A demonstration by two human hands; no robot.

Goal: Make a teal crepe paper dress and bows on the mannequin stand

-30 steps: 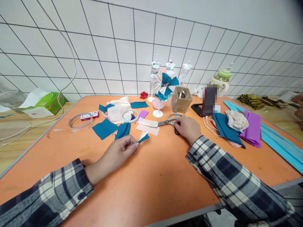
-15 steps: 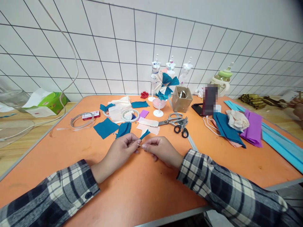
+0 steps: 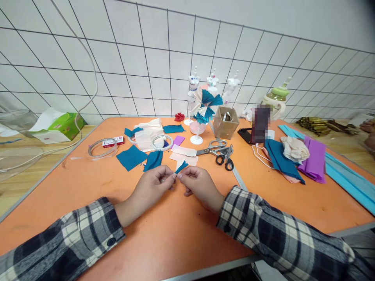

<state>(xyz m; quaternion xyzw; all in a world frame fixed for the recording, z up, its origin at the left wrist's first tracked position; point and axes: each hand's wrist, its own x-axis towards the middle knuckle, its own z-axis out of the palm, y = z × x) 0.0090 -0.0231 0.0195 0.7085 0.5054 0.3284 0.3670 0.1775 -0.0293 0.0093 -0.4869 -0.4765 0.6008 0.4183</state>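
Observation:
My left hand (image 3: 150,187) and my right hand (image 3: 197,185) meet over the orange table (image 3: 181,234), both pinching a small folded blue-and-cream fabric piece (image 3: 181,167) whose tip sticks up between the fingertips. Just beyond lie cream strips (image 3: 184,155), folded blue fabric (image 3: 152,160) and a flat blue square (image 3: 131,157). Large silver scissors (image 3: 211,148) and small black-handled scissors (image 3: 225,158) rest to the right of the hands.
A mannequin stand with a blue-cream fan dress (image 3: 202,107), a cardboard box (image 3: 224,122), tape rolls (image 3: 99,148), a phone on a stand (image 3: 259,124), blue, purple and cream fabric piles (image 3: 295,154) and a green tissue box (image 3: 57,127) surround the work spot. Another person's hand (image 3: 369,132) shows far right.
My right hand left the black-handled scissors, came to the middle and now pinches the small fabric piece together with my left hand. The scissors lie where they were dropped.

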